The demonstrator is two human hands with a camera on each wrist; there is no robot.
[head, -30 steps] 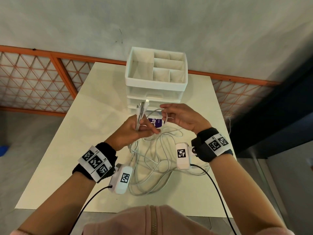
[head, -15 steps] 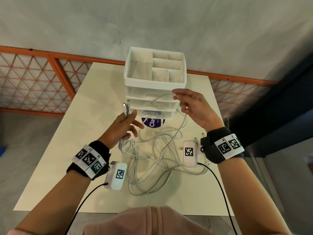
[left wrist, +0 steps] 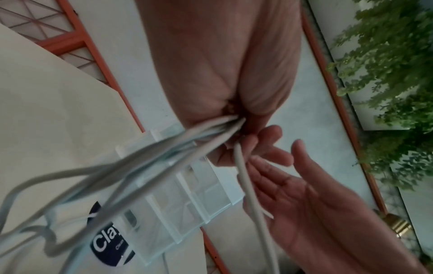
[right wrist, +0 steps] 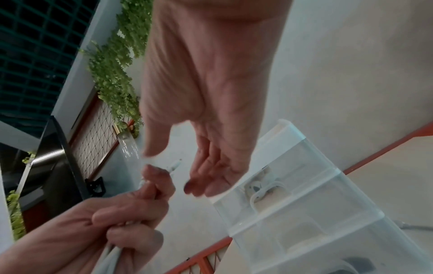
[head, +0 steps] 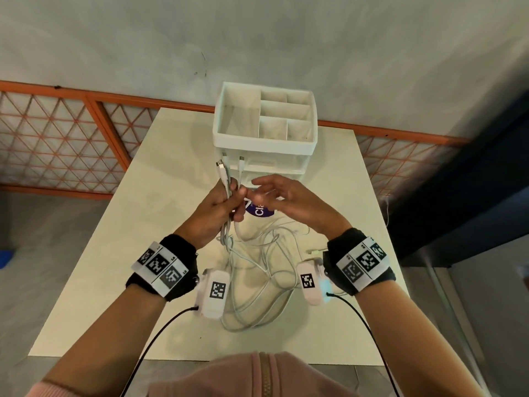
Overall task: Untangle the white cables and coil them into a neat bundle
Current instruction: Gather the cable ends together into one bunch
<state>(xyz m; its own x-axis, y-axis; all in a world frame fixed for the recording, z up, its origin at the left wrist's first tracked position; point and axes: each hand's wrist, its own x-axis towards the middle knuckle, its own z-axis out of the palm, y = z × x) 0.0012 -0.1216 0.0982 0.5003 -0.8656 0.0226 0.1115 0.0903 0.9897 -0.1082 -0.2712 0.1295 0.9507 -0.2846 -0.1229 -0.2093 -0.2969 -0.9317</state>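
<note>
- Step in hand, as judged: gathering the cable ends. The left hand (head: 220,209) is clamped on several strands of the white cables (head: 257,262), fingers curled round them, with three connector ends (head: 229,164) standing upright above the fist.
- The right hand (head: 289,202) is empty. Its fingers are spread and relaxed, just beside the left fist; whether a fingertip touches the left hand cannot be told.
- In the left wrist view, the strands leave the underside of the fist and fan downward. One strand (left wrist: 248,187) runs past the open right palm without being held.
- Cable location: the remaining length lies in loose, overlapping loops on the table (head: 137,253), between and below the two wrists, nearer the person than the white drawer organiser (head: 266,144). One further cable end (head: 315,250) lies on the table beside the right wrist.
- Progress, as judged: early. The loops are not yet separated and no coil is formed.
- Next move calls for: the right hand to take one hanging strand below the left fist and draw it clear of the crossings, while the left hand holds the ends firm.
</note>
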